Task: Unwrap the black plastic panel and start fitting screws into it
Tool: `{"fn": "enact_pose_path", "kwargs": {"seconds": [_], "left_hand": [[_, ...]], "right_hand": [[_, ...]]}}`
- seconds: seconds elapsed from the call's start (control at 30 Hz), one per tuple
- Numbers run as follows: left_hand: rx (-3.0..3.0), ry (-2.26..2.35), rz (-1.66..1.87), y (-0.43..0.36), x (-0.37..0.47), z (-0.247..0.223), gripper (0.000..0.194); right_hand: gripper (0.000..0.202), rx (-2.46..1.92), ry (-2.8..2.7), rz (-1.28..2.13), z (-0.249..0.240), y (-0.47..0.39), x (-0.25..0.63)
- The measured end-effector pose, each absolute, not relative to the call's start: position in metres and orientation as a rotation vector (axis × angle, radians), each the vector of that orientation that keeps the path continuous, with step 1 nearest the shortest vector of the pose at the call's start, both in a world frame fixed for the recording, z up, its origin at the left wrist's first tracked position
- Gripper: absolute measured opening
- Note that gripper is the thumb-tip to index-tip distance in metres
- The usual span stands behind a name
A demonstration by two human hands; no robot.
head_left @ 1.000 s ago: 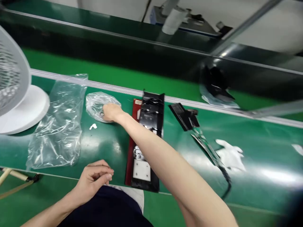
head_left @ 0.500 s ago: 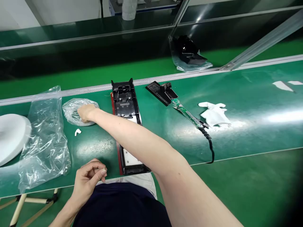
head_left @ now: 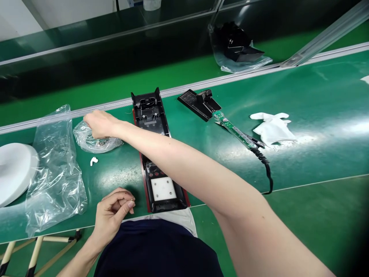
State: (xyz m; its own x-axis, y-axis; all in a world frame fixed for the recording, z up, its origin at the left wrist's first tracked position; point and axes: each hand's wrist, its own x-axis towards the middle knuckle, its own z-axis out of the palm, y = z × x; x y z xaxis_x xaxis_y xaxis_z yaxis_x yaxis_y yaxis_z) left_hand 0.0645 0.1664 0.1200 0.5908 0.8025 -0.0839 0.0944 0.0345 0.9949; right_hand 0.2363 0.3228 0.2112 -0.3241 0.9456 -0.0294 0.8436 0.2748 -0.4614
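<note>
My right hand [head_left: 99,124] has lifted off the small bag of screws [head_left: 95,140], now hovering above its far edge, perhaps pinching a screw. My left hand [head_left: 113,209] has barely shifted.

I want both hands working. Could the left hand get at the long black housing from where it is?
Probably yes: the left hand hovers beside the near end of the black housing, nothing between them.

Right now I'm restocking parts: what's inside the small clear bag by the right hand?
The small clear bag shows a few small metallic pieces. The right hand covers its top, hiding the rest.
</note>
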Motion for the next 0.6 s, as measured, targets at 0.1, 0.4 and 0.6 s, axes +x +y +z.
{"fn": "enact_pose_path", "kwargs": {"seconds": [0.1,0.4,0.6], "left_hand": [[1.512,0.782,0.674,0.167,0.069,0.123,0.004],[1.835,0.657,0.765,0.172,0.085,0.129,0.012],[2.453,0.512,1.096,0.186,0.112,0.133,0.012]], "right_hand": [[0.025,-1.592,-2.156,0.477,0.23,0.293,0.253],[0.016,-1.457,-1.181,0.387,0.18,0.089,0.295],[0.011,-1.442,-0.713,0.461,0.12,0.023,0.262]]}}
